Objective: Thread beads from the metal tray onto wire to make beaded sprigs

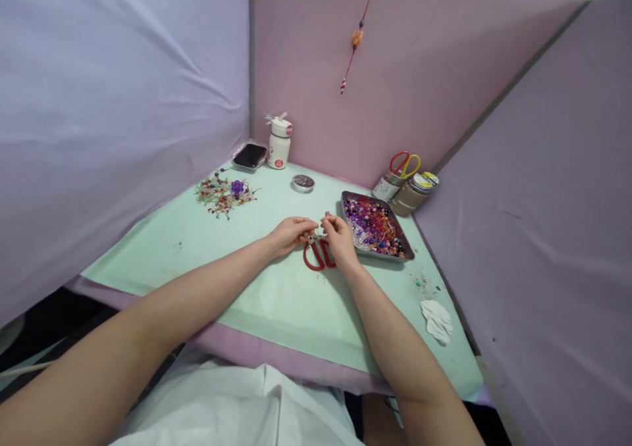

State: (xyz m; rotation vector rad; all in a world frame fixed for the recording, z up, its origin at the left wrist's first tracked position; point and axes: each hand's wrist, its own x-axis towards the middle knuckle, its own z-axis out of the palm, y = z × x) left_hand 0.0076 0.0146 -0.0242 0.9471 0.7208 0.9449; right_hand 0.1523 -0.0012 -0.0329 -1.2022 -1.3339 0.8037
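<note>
Near the middle of the table, my left hand (293, 234) and my right hand (338, 235) face each other, fingertips a small gap apart. Both are pinched closed on something too small to make out. Red-handled scissors (314, 256) lie on the table beneath and between them, partly covered by my right hand. Just right of my right hand sits a metal tray (409, 258) filled with purple, red, clear and dark beads (371, 225). A pile of small beaded strands (222, 199) with a purple bead cluster (237, 187) lies at the left.
A phone (250, 156), a white bottle (279, 145) and a round container (303, 183) stand towards the back. Cans (413, 194), one holding scissors (405, 164), are behind the tray. White cloth (436, 322) lies at right; a beaded string (357, 38) hangs at the back wall.
</note>
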